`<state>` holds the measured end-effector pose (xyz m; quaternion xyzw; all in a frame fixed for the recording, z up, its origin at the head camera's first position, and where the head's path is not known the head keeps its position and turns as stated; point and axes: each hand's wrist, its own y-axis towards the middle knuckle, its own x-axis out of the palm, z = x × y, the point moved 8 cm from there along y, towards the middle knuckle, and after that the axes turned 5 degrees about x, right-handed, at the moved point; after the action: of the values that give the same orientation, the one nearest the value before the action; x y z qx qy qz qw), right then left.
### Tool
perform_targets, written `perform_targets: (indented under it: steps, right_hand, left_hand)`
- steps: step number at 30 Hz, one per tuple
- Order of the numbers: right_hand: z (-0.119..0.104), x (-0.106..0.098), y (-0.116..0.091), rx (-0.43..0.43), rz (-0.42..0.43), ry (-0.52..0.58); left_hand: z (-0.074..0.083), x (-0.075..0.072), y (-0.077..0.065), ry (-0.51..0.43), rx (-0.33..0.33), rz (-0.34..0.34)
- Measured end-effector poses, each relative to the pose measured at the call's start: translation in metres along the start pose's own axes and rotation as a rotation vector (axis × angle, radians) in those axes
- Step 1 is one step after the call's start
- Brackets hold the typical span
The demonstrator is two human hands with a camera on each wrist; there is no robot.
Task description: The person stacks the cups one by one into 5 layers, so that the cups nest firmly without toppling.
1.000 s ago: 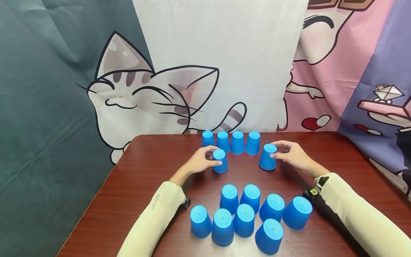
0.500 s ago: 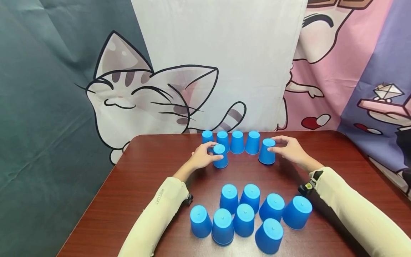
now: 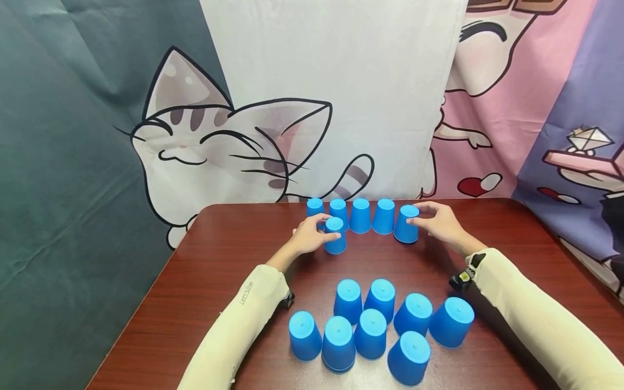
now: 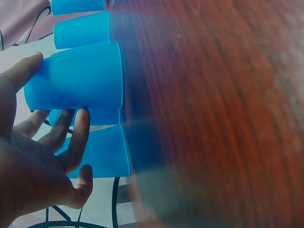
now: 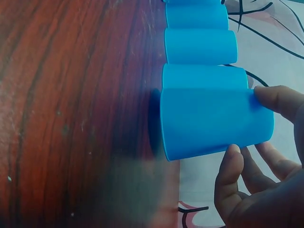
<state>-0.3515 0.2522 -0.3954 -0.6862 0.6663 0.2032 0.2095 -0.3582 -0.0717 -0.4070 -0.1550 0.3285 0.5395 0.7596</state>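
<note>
My left hand (image 3: 310, 234) holds an upside-down blue cup (image 3: 336, 236) between thumb and fingers, in front of the left part of the back row. In the left wrist view that cup (image 4: 76, 78) overlaps the row's cups behind it. On the right, my right hand (image 3: 442, 222) pinches another upside-down blue cup (image 3: 407, 225) at the right end of the back row. The right wrist view has the thumb on one side of this cup (image 5: 213, 123) and fingertips on the other, close beside the neighbouring cup (image 5: 204, 76).
Several upside-down blue cups, such as this cup (image 3: 361, 216), line the table's back edge. Nearer me stands a loose cluster of several more, including a front cup (image 3: 409, 360). The brown table (image 3: 234, 238) ends at a cartoon cat backdrop (image 3: 390, 97).
My right hand has moved its cup back to the end of the rear row. The left hand has brought its cup slightly farther back. The near cups have stayed put.
</note>
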Motion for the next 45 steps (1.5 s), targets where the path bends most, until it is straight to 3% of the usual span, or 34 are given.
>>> perform_targets:
  steps: [20, 32, 45]
  right_hand:
    - [0.008, -0.010, 0.015, 0.029, 0.045, 0.009]
    - [0.015, -0.011, 0.020, 0.043, 0.035, 0.022]
    - [0.018, -0.011, 0.020, 0.020, 0.031, 0.006]
  left_hand:
    - [-0.001, 0.002, 0.003, -0.006, -0.032, -0.020]
    - [-0.003, 0.003, 0.003, 0.035, -0.040, -0.034]
    - [-0.003, 0.004, 0.002, -0.054, -0.013, -0.039]
